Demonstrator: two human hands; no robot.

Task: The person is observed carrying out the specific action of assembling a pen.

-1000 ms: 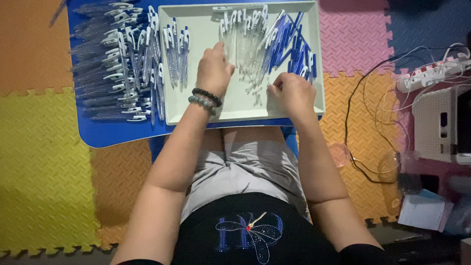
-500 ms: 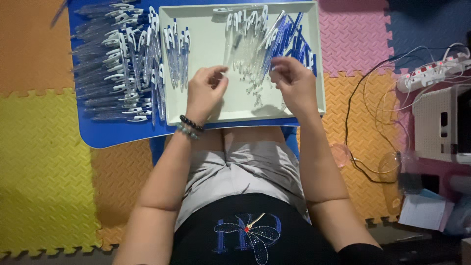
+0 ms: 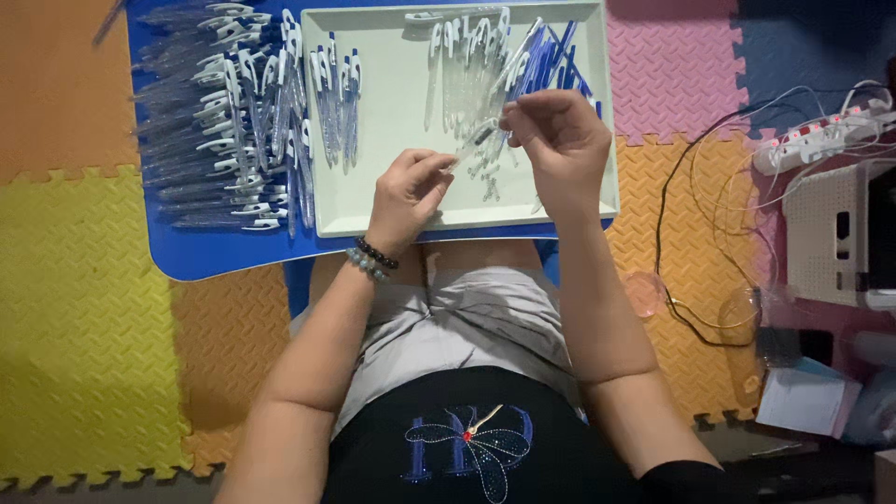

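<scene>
A clear pen barrel [image 3: 474,145] is held between both hands above a pale green tray [image 3: 392,112]. My left hand [image 3: 406,191], with bead bracelets at the wrist, pinches its lower end. The upper end is pinched by my right hand [image 3: 558,140]. On the tray lie a short row of finished blue-and-white pens [image 3: 336,98] at the left, clear barrels [image 3: 462,70] in the middle, blue refills [image 3: 551,65] at the right and small loose parts [image 3: 487,175] near my hands.
The tray rests on a blue low table [image 3: 215,252] over my lap. A big pile of assembled pens [image 3: 219,121] lies left of the tray. Coloured foam mats cover the floor. A power strip [image 3: 821,140], cables and a white device [image 3: 840,233] sit at the right.
My hands drew back from the parts in the tray, lifted, and came together with a clear barrel now held between them.
</scene>
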